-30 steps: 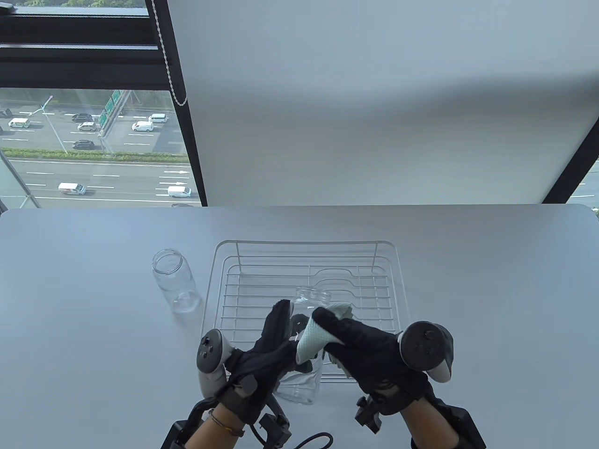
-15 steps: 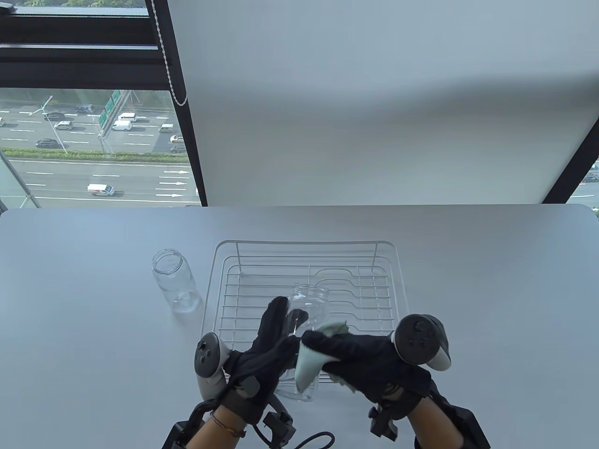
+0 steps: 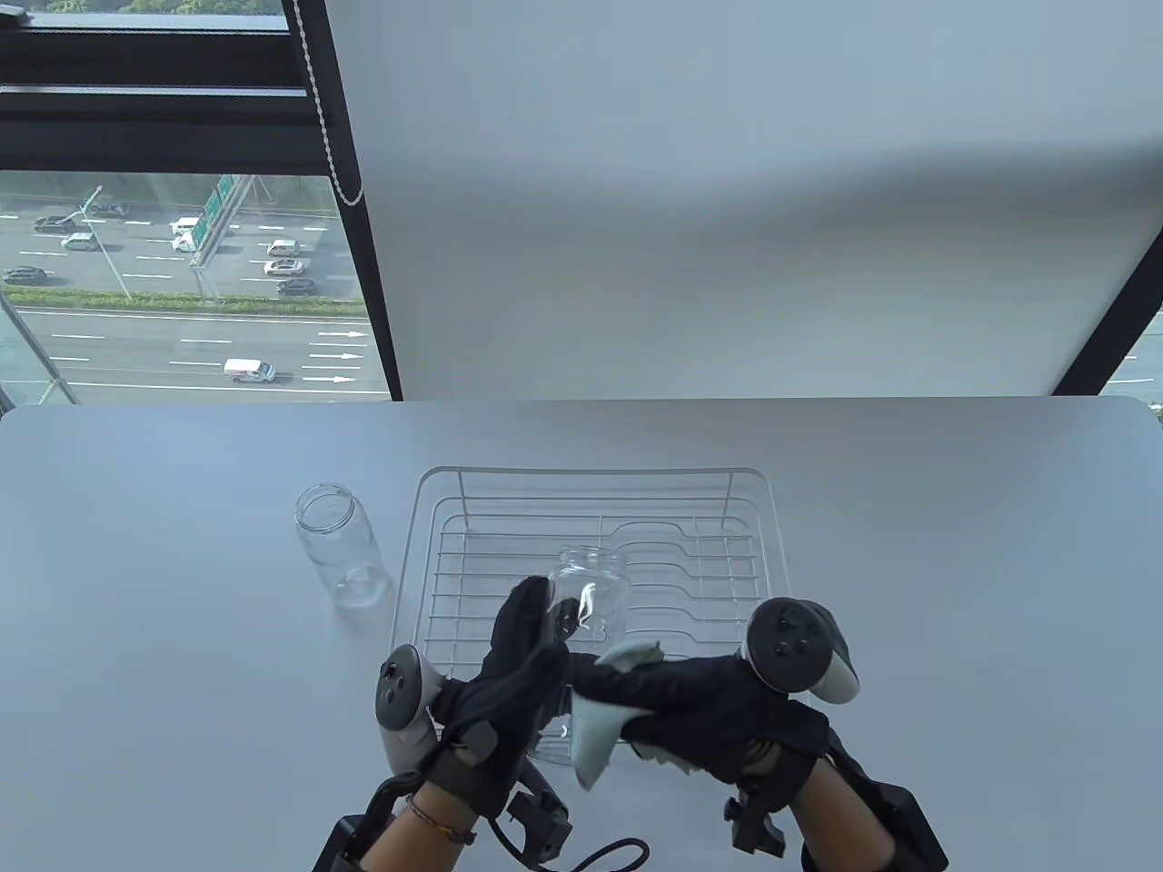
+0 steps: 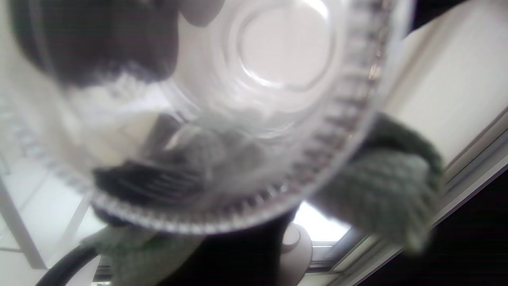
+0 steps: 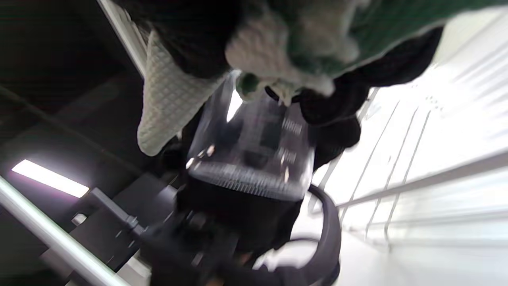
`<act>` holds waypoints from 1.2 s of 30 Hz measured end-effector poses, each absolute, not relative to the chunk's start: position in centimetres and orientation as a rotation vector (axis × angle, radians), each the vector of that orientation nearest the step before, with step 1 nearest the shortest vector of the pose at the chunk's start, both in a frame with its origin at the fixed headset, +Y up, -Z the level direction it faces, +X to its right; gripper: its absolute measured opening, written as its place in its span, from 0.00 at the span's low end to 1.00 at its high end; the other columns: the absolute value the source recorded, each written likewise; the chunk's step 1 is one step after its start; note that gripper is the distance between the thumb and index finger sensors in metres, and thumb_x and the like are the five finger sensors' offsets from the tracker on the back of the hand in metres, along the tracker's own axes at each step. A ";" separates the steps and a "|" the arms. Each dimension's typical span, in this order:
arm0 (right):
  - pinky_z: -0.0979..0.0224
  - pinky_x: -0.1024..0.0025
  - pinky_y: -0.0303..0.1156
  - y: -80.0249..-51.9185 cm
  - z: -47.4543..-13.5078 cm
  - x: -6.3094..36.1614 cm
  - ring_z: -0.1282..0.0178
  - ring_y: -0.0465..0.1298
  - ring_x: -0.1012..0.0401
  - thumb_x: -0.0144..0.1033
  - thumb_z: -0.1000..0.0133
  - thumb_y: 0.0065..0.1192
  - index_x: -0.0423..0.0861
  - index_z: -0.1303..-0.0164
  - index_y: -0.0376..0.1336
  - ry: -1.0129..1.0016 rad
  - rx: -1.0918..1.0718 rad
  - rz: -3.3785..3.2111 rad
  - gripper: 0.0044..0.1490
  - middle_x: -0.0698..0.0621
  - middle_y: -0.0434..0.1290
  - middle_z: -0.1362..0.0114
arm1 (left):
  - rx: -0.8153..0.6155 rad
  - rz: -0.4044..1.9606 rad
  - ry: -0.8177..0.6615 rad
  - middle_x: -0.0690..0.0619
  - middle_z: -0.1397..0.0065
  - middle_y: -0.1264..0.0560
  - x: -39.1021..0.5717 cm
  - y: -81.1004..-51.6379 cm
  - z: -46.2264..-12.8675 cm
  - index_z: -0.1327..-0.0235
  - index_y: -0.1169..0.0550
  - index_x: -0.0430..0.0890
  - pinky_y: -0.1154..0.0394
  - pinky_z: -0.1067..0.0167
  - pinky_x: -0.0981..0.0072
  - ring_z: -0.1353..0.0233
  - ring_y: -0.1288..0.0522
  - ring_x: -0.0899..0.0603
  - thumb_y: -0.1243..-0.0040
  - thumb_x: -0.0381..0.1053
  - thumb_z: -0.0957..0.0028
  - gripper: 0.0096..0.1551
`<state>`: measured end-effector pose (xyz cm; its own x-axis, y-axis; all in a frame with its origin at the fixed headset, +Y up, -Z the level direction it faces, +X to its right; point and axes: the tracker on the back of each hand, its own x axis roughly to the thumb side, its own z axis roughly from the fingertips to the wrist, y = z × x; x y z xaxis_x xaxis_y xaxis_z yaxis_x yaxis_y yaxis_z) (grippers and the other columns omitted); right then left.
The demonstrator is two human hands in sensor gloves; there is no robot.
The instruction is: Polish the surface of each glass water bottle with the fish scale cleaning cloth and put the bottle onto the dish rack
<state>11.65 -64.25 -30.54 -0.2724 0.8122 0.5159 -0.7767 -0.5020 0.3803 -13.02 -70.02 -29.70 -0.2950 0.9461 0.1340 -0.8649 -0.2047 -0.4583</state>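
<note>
My left hand (image 3: 518, 649) grips a clear glass bottle (image 3: 589, 604) from its left side, held tilted above the near edge of the white wire dish rack (image 3: 595, 545). My right hand (image 3: 654, 695) holds the pale green fish scale cloth (image 3: 600, 722) wrapped against the bottle's lower body. The bottle's round ribbed base (image 4: 254, 119) fills the left wrist view, with cloth (image 4: 381, 190) beside it. In the right wrist view the cloth (image 5: 170, 103) hangs over the bottle (image 5: 254, 151). A second glass bottle (image 3: 338, 543) stands upright on the table, left of the rack.
The grey table (image 3: 909, 563) stretches wide on both sides. A black cable (image 3: 609, 854) lies at the near edge. Behind the table are a window (image 3: 173, 272) and a grey wall panel.
The right hand has slid the cloth down the bottle toward its base. The bottle and left hand shifted slightly left and away, exposing the bottle's neck.
</note>
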 end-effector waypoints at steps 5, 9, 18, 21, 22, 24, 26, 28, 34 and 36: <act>0.52 0.60 0.80 -64.6 -30.6 12.0 0.55 0.82 0.54 0.49 0.40 0.64 0.70 0.25 0.57 0.026 0.757 1.904 0.32 0.42 0.76 0.45 | -0.214 1.804 -0.555 0.30 0.20 0.51 -12.6 -70.1 -29.8 0.20 0.58 0.43 0.23 0.44 0.33 0.35 0.27 0.20 0.41 0.64 0.43 0.56; 0.51 0.56 0.79 -65.1 -29.9 9.3 0.54 0.82 0.51 0.46 0.39 0.66 0.70 0.26 0.58 0.655 1.146 1.774 0.31 0.39 0.76 0.44 | -0.148 1.886 -0.509 0.30 0.20 0.49 -13.2 -70.1 -30.0 0.19 0.56 0.44 0.22 0.44 0.32 0.35 0.27 0.19 0.40 0.63 0.44 0.54; 0.52 0.58 0.80 -64.6 -30.7 12.3 0.55 0.83 0.52 0.48 0.40 0.65 0.69 0.25 0.58 -0.082 0.693 1.952 0.32 0.41 0.78 0.45 | -0.256 1.792 -0.591 0.30 0.19 0.54 -12.5 -70.2 -29.8 0.20 0.60 0.45 0.25 0.41 0.32 0.32 0.30 0.19 0.41 0.65 0.42 0.57; 0.51 0.59 0.80 -64.9 -30.8 12.4 0.54 0.82 0.53 0.49 0.39 0.63 0.69 0.24 0.56 -0.001 0.712 1.943 0.32 0.41 0.76 0.44 | -0.264 1.784 -0.587 0.30 0.19 0.56 -12.3 -70.4 -29.9 0.21 0.62 0.44 0.26 0.40 0.32 0.31 0.32 0.18 0.40 0.62 0.43 0.58; 0.51 0.58 0.80 -65.0 -30.8 12.4 0.54 0.82 0.52 0.48 0.39 0.64 0.69 0.24 0.56 0.025 0.713 1.914 0.32 0.40 0.76 0.44 | -0.255 1.792 -0.583 0.29 0.19 0.55 -12.4 -70.4 -30.0 0.20 0.60 0.43 0.26 0.40 0.31 0.31 0.31 0.18 0.39 0.62 0.44 0.58; 0.54 0.58 0.80 -64.8 -30.9 11.4 0.57 0.82 0.52 0.47 0.41 0.66 0.69 0.26 0.59 0.215 0.914 1.866 0.32 0.40 0.77 0.47 | -0.217 1.820 -0.570 0.30 0.19 0.54 -12.7 -70.3 -29.9 0.20 0.59 0.44 0.25 0.40 0.31 0.31 0.31 0.18 0.40 0.61 0.43 0.56; 0.51 0.57 0.79 -65.1 -30.4 10.1 0.54 0.82 0.51 0.47 0.39 0.66 0.70 0.26 0.58 0.596 1.105 1.798 0.31 0.40 0.76 0.44 | -0.160 1.853 -0.542 0.30 0.19 0.52 -12.8 -70.2 -30.0 0.19 0.57 0.44 0.25 0.41 0.31 0.32 0.31 0.18 0.38 0.61 0.45 0.56; 0.52 0.56 0.80 -65.2 -30.4 9.9 0.56 0.83 0.50 0.46 0.40 0.67 0.69 0.27 0.60 0.592 1.110 1.760 0.31 0.39 0.78 0.46 | -0.180 1.813 -0.580 0.31 0.19 0.51 -12.9 -70.1 -29.9 0.19 0.56 0.44 0.24 0.41 0.33 0.32 0.29 0.19 0.38 0.62 0.44 0.55; 0.50 0.58 0.80 -64.6 -30.8 12.8 0.53 0.82 0.52 0.49 0.39 0.64 0.70 0.25 0.57 -0.072 0.696 1.924 0.32 0.41 0.77 0.44 | -0.284 1.776 -0.642 0.30 0.19 0.55 -12.6 -69.7 -29.9 0.20 0.59 0.43 0.26 0.38 0.31 0.30 0.33 0.18 0.37 0.61 0.44 0.58; 0.50 0.60 0.80 -65.2 -31.0 12.8 0.53 0.82 0.54 0.51 0.39 0.62 0.71 0.24 0.55 -0.073 0.698 1.925 0.32 0.43 0.76 0.43 | -0.283 1.762 -0.650 0.30 0.19 0.57 -12.5 -69.7 -29.8 0.20 0.61 0.43 0.28 0.37 0.30 0.30 0.34 0.17 0.37 0.59 0.44 0.58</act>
<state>12.76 -65.17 -31.00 -0.2906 0.8164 0.4990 -0.8521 -0.4581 0.2532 -12.46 -69.69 -29.75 -0.2931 0.9456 0.1410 -0.8105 -0.1675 -0.5612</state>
